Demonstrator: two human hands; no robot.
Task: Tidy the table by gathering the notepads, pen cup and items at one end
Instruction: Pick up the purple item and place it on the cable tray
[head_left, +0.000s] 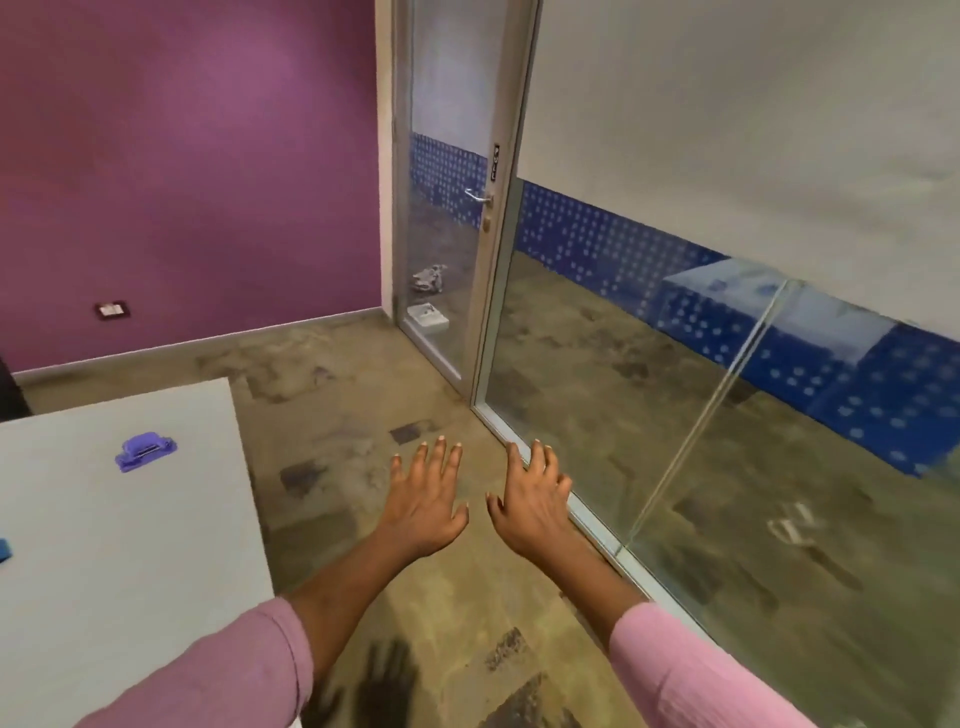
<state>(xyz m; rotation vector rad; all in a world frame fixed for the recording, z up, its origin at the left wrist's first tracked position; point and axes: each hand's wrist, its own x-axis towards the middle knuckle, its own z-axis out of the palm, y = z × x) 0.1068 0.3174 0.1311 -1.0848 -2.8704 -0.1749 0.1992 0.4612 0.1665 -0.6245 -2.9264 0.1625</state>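
stapler on table

Left of the left hand, the table has a smooth, matt pale top, and the purple item on it looks like moulded plastic with a slight sheen. Under both hands the floor is mottled and dull. Just right of the right hand, the partition is glossy, reflective glass in a brushed metal frame. Both sleeves are soft pink cloth.
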